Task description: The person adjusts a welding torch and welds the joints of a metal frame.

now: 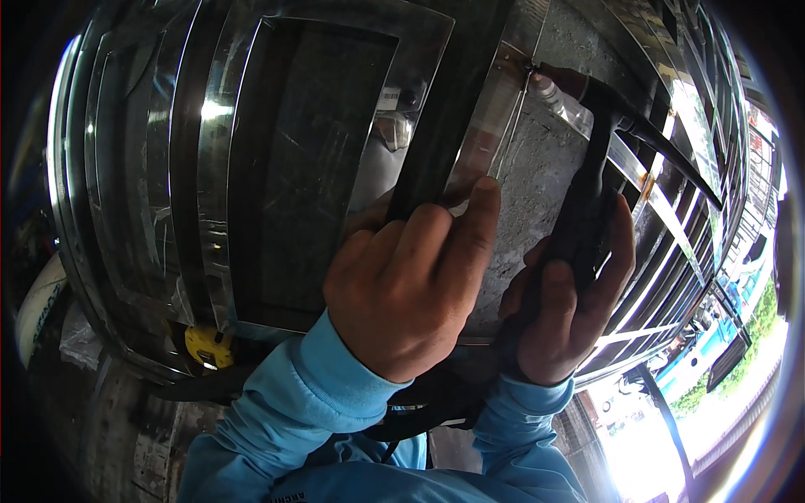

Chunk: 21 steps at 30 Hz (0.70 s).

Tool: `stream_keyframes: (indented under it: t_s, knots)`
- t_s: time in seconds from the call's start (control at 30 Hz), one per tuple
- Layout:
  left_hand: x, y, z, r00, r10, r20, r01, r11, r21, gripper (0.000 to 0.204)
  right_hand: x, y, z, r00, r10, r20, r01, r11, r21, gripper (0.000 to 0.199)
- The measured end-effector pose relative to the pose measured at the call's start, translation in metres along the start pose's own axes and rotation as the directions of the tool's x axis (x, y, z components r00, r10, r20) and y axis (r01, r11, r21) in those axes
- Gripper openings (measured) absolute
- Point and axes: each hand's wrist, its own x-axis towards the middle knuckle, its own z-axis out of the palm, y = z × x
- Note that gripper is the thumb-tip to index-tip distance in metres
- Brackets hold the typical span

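Note:
A shiny metal frame [480, 151] lies before me, its strip running beside a rough grey surface [524, 210]. My right hand [558, 314] is wrapped round the black handle of a welding torch [594, 159]. The torch's nozzle reaches up and left, close to a small dark spot on the strip's edge. Over the strip, my left hand [411, 285] has its index finger stretched out and its other fingers curled. A thin metal rod [508, 132] runs from that fingertip to the spot at the nozzle. My left thumb is mostly hidden.
Polished metal panels [314, 176] with raised borders fill the left. At the lower left sits a yellow tape measure [208, 347]. Metal bars [671, 226] stand on the right, with bright daylight beyond. A black hose or cable [428, 422] crosses below my hands.

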Motion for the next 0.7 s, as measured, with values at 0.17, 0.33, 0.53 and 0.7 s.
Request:
stream_keyframes:
  t_s: [0.17,0.33,0.53,0.7]
  knots:
    - [0.0014,0.0013,-0.0006,1.000,0.009,-0.007,-0.009,1.000,-0.002,0.062,-0.0001,0.0001,-0.0030,1.000,0.005,0.009,-0.005,1.000,-0.021,0.074]
    - [0.0016,0.0026,-0.0008,1.000,-0.009,0.003,0.009,1.000,0.009,0.061,0.0014,-0.0017,-0.0018,1.000,0.005,0.015,-0.005,1.000,0.024,0.074]
    - [0.0017,0.0028,-0.0032,1.000,-0.018,0.023,0.018,1.000,0.006,0.059,-0.0013,-0.0025,0.0012,1.000,0.006,-0.012,-0.005,0.999,0.048,0.076]
    - [0.0023,0.0022,-0.0012,1.000,0.006,-0.012,-0.006,1.000,0.014,0.058,-0.0033,-0.0069,-0.0019,0.989,-0.134,-0.063,0.136,0.990,0.032,0.079]
